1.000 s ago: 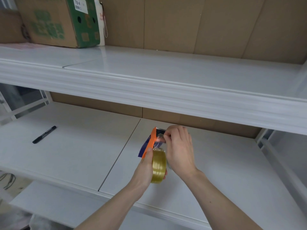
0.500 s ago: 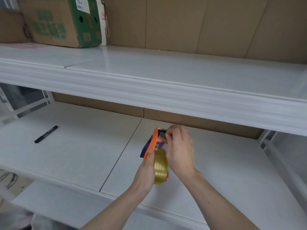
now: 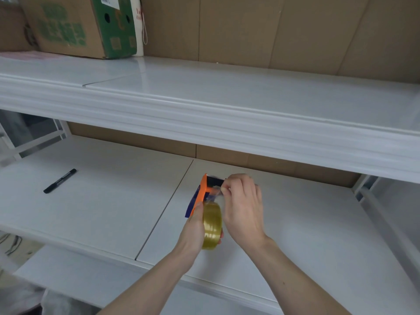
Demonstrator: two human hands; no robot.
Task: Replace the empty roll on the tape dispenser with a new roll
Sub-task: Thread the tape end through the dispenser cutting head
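Observation:
An orange and blue tape dispenser (image 3: 203, 192) is held upright above the lower white shelf (image 3: 306, 235), with a yellowish clear tape roll (image 3: 212, 226) mounted on it. My left hand (image 3: 193, 233) grips the dispenser from the left side, thumb along the orange frame. At the dispenser's black front end, my right hand (image 3: 243, 208) pinches the loose end of the tape between fingertips. The dispenser's handle is hidden behind my hands.
A black marker (image 3: 59, 180) lies on the lower shelf at the left. The upper white shelf (image 3: 227, 105) juts out above and carries a brown and green cardboard box (image 3: 79, 23) at the far left. Brown board backs both shelves.
The hands and dispenser have barely moved; my right fingertips stay pinched at the dispenser's front end. The view has shifted slightly.

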